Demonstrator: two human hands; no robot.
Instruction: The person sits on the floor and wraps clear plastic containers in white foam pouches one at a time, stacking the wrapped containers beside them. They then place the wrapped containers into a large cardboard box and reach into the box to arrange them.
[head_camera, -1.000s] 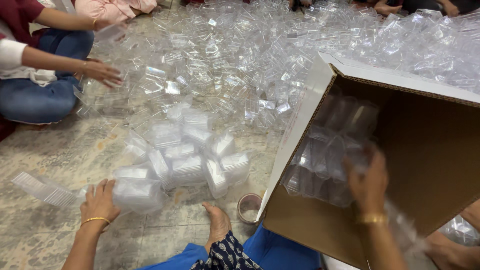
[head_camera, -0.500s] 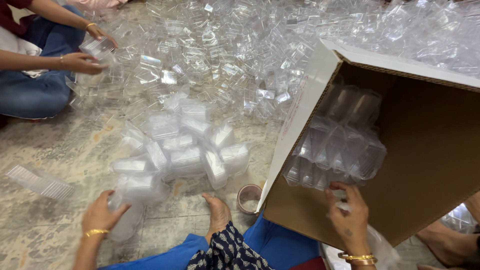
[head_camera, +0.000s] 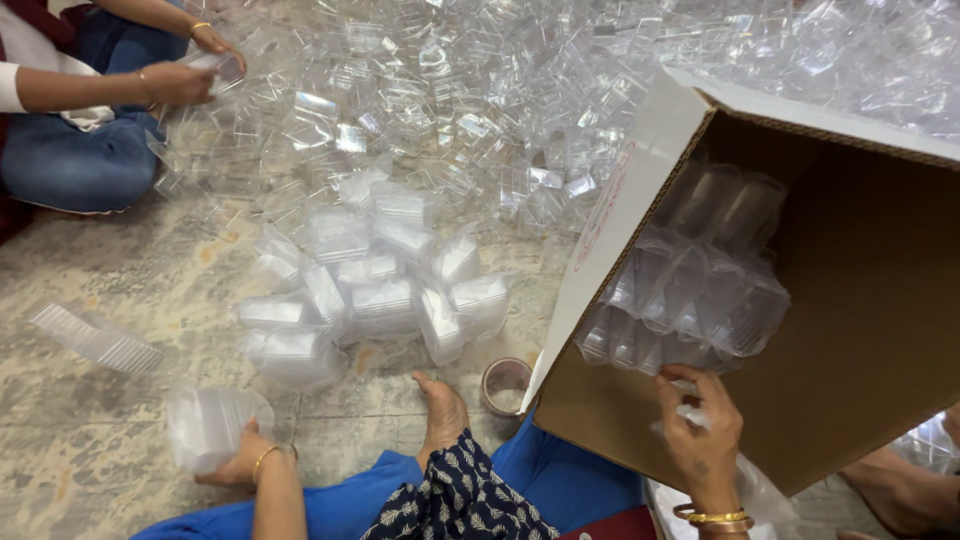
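My left hand (head_camera: 240, 458) curls its fingers around a stack of clear plastic containers (head_camera: 208, 425) on the stone floor (head_camera: 90, 430) by my knee. My right hand (head_camera: 700, 432) pinches a thin plastic bag (head_camera: 745, 485) at the mouth of the tilted cardboard box (head_camera: 860, 330), just under the bagged containers (head_camera: 690, 290) packed inside. A roll of tape (head_camera: 505, 385) lies by my foot (head_camera: 443, 410). Beyond sit wrapped bundles (head_camera: 370, 290), then a loose heap (head_camera: 480, 110); a co-worker's hands (head_camera: 185, 75) work far left.

Bare floor (head_camera: 90, 260) lies open at the left of the frame. Bagged container stacks (head_camera: 370, 290) crowd the centre. The tilted cardboard box (head_camera: 860, 330) blocks the right.
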